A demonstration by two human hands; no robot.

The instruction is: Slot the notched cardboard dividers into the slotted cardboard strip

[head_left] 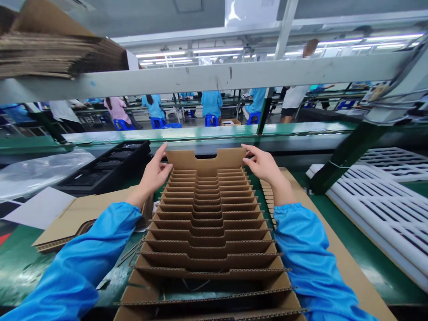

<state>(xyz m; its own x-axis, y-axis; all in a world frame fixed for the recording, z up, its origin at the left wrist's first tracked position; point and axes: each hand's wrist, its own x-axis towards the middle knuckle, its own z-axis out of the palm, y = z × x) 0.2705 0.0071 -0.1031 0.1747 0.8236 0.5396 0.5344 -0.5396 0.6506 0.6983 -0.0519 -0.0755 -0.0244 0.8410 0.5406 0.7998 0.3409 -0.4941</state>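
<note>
Head view: your left hand [154, 171] is at the left end of the far cardboard panel [182, 159], index finger and thumb parted, the thumb at its edge. Your right hand [264, 166] is at the panel's right end, index finger at the top corner and thumb lower down, with a small gap between them. Whether either hand pinches the panel or only touches it, you cannot tell from here. That panel stands upright, a notch in its top edge, at the far end of the cardboard divider grid [167, 260], which runs from between your hands down toward you on the green table [361, 254]. Beside your left sleeve [83, 263] lie flat cardboard pieces [96, 205], with a black tray [107, 167] and clear plastic [47, 174] farther out. On your right are notched cardboard strips [267, 196], a large cardboard sheet [347, 269] and white slotted panels [377, 196]. Above, a grey beam [207, 76] crosses your view, a cardboard stack [60, 53] at its left; beyond it, people [211, 104] sit on blue stools [211, 120].
</note>
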